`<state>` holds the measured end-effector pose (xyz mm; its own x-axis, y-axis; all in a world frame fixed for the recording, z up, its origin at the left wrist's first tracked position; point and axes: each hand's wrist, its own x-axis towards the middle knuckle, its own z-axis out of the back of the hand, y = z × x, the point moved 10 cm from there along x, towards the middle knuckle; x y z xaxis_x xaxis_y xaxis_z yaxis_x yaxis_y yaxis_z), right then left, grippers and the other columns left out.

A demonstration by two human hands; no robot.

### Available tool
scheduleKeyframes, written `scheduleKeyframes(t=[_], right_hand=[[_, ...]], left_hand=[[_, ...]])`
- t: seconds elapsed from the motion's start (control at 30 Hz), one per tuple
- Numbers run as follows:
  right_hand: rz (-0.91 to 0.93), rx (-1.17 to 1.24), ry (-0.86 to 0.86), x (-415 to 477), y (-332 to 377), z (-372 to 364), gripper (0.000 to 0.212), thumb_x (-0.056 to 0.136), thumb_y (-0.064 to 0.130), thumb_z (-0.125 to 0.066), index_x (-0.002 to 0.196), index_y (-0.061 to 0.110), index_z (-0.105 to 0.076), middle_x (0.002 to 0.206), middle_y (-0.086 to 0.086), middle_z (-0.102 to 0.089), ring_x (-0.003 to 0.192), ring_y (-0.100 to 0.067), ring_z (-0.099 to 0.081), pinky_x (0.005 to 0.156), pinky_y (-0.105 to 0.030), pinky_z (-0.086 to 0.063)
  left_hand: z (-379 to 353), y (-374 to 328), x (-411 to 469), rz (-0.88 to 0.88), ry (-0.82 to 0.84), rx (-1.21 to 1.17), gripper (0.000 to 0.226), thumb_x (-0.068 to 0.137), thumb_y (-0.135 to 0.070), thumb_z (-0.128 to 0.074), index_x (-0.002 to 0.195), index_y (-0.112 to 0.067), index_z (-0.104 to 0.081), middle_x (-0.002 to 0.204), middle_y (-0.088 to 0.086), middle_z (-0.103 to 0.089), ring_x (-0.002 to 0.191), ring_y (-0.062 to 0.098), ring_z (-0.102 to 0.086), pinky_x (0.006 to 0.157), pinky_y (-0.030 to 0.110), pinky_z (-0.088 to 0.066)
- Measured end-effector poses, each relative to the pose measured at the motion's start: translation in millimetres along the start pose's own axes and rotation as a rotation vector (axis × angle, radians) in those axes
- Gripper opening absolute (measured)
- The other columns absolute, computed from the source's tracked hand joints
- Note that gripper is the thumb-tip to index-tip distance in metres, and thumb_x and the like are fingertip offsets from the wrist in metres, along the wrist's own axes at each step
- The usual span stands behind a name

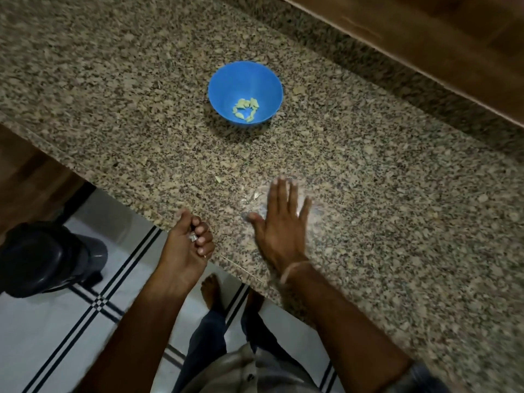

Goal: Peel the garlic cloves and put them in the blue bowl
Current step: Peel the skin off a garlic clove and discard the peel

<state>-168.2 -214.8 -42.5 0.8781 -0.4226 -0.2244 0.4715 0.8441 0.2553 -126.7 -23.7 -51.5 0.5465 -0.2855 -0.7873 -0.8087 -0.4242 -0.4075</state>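
A blue bowl (245, 93) stands on the granite counter (113, 95) and holds several peeled garlic cloves (246, 109). My right hand (279, 219) lies flat on the counter with straight, spread fingers, next to thin white garlic skins (253, 196) near its fingertips. My left hand (188, 245) hovers at the counter's front edge, palm up, with fingers curled round small white scraps of garlic skin (193, 237). Both hands are well in front of the bowl.
A small pale scrap (218, 179) lies on the counter between hands and bowl. A wooden cabinet (439, 38) overhangs the back right. A dark bin (42, 259) stands on the tiled floor at the left, below the counter edge.
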Motion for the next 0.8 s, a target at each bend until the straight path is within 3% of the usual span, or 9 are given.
scheduleKeyframes(t=[0.13,0.23,0.3,0.37,0.43,0.53,0.63,0.73,0.8], right_hand=[[0.131,0.050,-0.030,3,17,6,0.084,0.104,0.068,-0.003,0.168,0.013,-0.002,0.175,-0.006,0.011,0.161,-0.026,0.017,0.127,-0.061,0.004],[-0.208,0.097,-0.121,-39,-51,23,0.090,0.098,0.071,0.008,0.166,0.013,0.007,0.173,-0.007,0.019,0.159,-0.025,0.024,0.128,-0.052,0.015],[-0.493,0.097,-0.183,-77,-114,26,0.095,0.095,0.073,0.012,0.166,0.009,0.008,0.174,-0.012,0.016,0.160,-0.029,0.020,0.129,-0.056,0.008],[-0.634,0.127,-0.185,-97,-144,21,0.100,0.095,0.076,0.011,0.166,0.007,0.004,0.174,-0.015,0.011,0.161,-0.032,0.012,0.127,-0.061,-0.001],[-0.577,0.101,-0.154,-90,-128,11,0.096,0.099,0.075,0.006,0.166,0.007,0.007,0.174,-0.014,0.015,0.161,-0.030,0.016,0.128,-0.059,0.004],[-0.314,0.090,-0.137,-50,-55,0,0.088,0.105,0.071,-0.012,0.166,0.010,0.007,0.173,-0.009,0.017,0.159,-0.024,0.022,0.128,-0.053,0.012],[-0.168,0.072,-0.139,-29,-19,2,0.086,0.106,0.069,-0.020,0.167,0.012,0.004,0.175,-0.006,0.014,0.160,-0.022,0.019,0.129,-0.057,0.004],[-0.298,0.149,-0.137,-61,-56,2,0.091,0.101,0.072,-0.017,0.166,0.015,0.012,0.174,-0.005,0.020,0.159,-0.021,0.023,0.128,-0.057,0.008],[-0.369,0.069,-0.128,-85,-74,-1,0.094,0.102,0.074,-0.018,0.165,0.013,0.013,0.173,-0.007,0.022,0.160,-0.023,0.022,0.128,-0.060,0.004]], left_hand=[[-13,7,8,0.044,0.029,0.067,0.043,0.108,-0.046,-0.041,0.075,-0.019,-0.045,0.056,-0.006,-0.043,0.040,0.006,-0.035,0.035,0.018,-0.027],[-20,20,14,0.105,0.045,0.111,0.044,0.109,-0.047,-0.040,0.076,-0.019,-0.045,0.055,-0.006,-0.043,0.039,0.006,-0.035,0.033,0.018,-0.027],[-28,30,17,0.134,0.056,0.151,0.044,0.109,-0.046,-0.040,0.075,-0.019,-0.045,0.055,-0.006,-0.042,0.038,0.007,-0.035,0.032,0.019,-0.026],[-37,40,19,0.174,0.076,0.180,0.044,0.110,-0.044,-0.040,0.075,-0.018,-0.045,0.055,-0.005,-0.042,0.038,0.007,-0.034,0.032,0.019,-0.025],[-45,50,21,0.209,0.093,0.209,0.044,0.110,-0.044,-0.040,0.075,-0.018,-0.044,0.055,-0.005,-0.042,0.038,0.007,-0.034,0.032,0.019,-0.025],[-48,52,27,0.235,0.114,0.271,0.044,0.110,-0.046,-0.040,0.076,-0.018,-0.045,0.056,-0.005,-0.042,0.039,0.008,-0.034,0.032,0.019,-0.026],[-47,37,31,0.217,0.126,0.307,0.043,0.107,-0.047,-0.044,0.075,-0.020,-0.045,0.057,-0.006,-0.040,0.040,0.007,-0.034,0.034,0.019,-0.026],[-42,19,32,0.192,0.117,0.293,0.043,0.108,-0.046,-0.042,0.074,-0.020,-0.045,0.055,-0.006,-0.042,0.038,0.006,-0.036,0.032,0.018,-0.026],[-32,6,35,0.171,0.098,0.270,0.043,0.108,-0.046,-0.042,0.075,-0.020,-0.046,0.054,-0.006,-0.043,0.038,0.006,-0.036,0.032,0.018,-0.026]])
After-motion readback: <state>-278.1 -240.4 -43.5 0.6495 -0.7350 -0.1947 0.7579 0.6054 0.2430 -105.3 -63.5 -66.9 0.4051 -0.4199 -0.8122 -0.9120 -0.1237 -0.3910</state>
